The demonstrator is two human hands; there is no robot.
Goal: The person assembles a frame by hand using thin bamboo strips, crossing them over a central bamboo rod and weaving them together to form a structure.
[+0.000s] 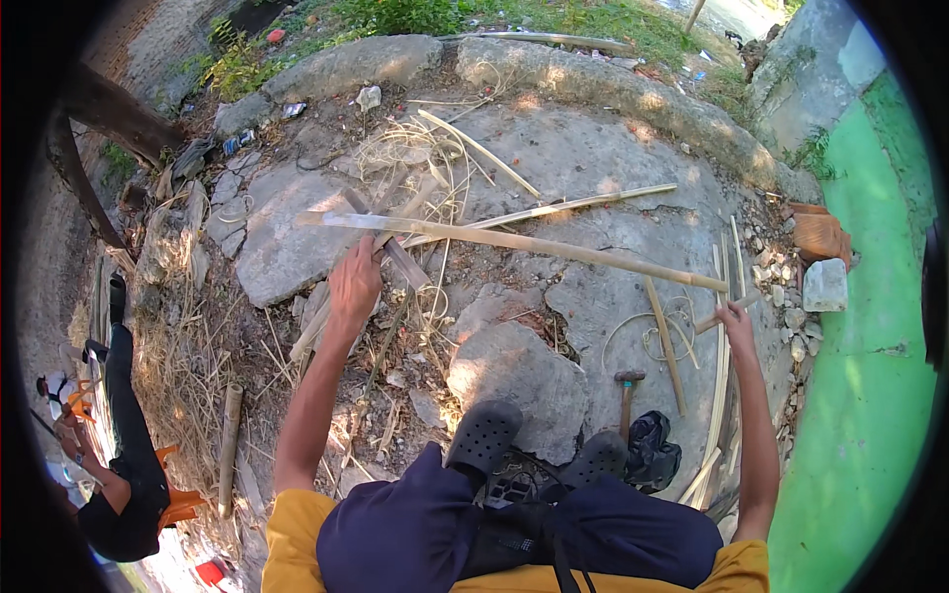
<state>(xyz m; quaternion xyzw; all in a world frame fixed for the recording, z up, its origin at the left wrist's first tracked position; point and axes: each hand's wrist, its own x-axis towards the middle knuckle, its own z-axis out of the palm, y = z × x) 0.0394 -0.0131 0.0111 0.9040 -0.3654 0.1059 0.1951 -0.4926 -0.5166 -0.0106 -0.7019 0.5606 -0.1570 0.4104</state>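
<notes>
Bamboo, pale and split into a long strip [514, 239], is held across the scene from left to right above the cracked concrete ground [593, 148]. The strip is gripped by the left hand [354, 277] near its left end, fingers curled around it, while the right hand [736, 318] is closed on the strip's right end, beside a bundle of thinner bamboo slats [720, 395] lying near the green painted wall [860, 395]. A hammer [627, 395] is seen on the ground just in front of two black clogs [484, 435]. Loose curled shavings [405, 148] are scattered farther off. At the left edge another person [124, 474] in dark clothing is seated.
</notes>
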